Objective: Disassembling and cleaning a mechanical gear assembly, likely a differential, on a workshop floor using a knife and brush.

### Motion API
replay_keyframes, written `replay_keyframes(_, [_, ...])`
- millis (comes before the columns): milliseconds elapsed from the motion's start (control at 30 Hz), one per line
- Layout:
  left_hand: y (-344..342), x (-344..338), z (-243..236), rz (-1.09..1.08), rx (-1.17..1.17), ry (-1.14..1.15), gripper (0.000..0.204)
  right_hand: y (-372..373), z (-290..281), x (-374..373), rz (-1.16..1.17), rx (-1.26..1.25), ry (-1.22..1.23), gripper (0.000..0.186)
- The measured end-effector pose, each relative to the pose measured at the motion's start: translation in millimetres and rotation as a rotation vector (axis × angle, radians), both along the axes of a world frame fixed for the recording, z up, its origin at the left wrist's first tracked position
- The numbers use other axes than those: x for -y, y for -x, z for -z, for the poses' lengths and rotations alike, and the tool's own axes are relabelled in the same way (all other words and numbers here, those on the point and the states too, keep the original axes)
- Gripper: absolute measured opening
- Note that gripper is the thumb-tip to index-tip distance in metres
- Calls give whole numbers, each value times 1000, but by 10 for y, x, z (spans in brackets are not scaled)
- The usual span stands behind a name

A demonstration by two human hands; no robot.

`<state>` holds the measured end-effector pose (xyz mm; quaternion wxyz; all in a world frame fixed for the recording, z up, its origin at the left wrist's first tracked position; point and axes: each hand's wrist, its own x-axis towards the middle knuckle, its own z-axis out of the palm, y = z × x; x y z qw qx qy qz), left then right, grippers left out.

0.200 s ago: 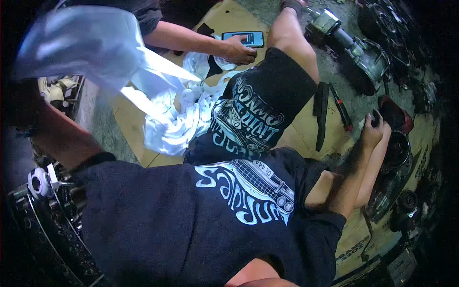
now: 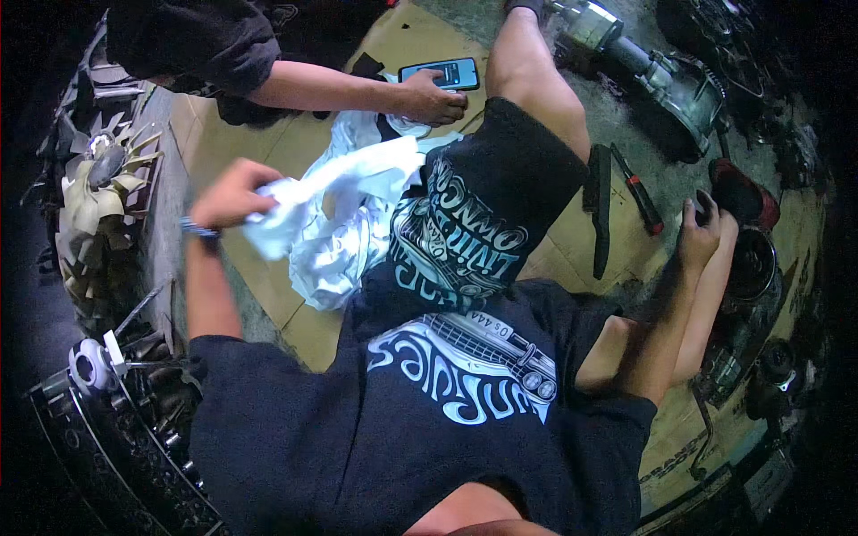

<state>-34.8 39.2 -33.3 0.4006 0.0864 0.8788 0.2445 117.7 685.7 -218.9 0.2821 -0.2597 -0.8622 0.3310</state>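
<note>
My left hand [image 2: 234,196] is closed on a crumpled white cloth [image 2: 277,214], which stretches over a heap of white fabric [image 2: 329,268] on cardboard, beside my leg. My right hand [image 2: 699,234] rests by my right leg, fingers curled around a small dark object [image 2: 702,204] that I cannot identify. Above the fabric, a co-worker's hand [image 2: 429,103] touches a phone [image 2: 460,73] lying on the cardboard.
A pale fan [image 2: 103,174] and engine parts [image 2: 89,420] line the left. At the right lie a metal housing [image 2: 679,107], a long black bar [image 2: 599,214], a red-handled tool [image 2: 642,201] and round dark parts [image 2: 746,263].
My left hand has come rightward from the far left, and the white cloth has swung down from the upper left toward the middle, uncovering the fan and the co-worker's sleeve.
</note>
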Motion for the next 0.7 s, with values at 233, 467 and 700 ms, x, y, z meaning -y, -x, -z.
replay_keyframes(233, [343, -398, 1909, -206, -485, 129, 58, 11, 120, 44, -14, 77, -49, 30])
replay_keyframes(467, [448, -733, 2643, -399, -697, 188, 40, -187, 260, -39, 9, 23, 41, 28])
replay_keyframes(700, [-302, 57, 812, -491, -730, -12, 21, -130, 153, -63, -5, 138, -112, 28])
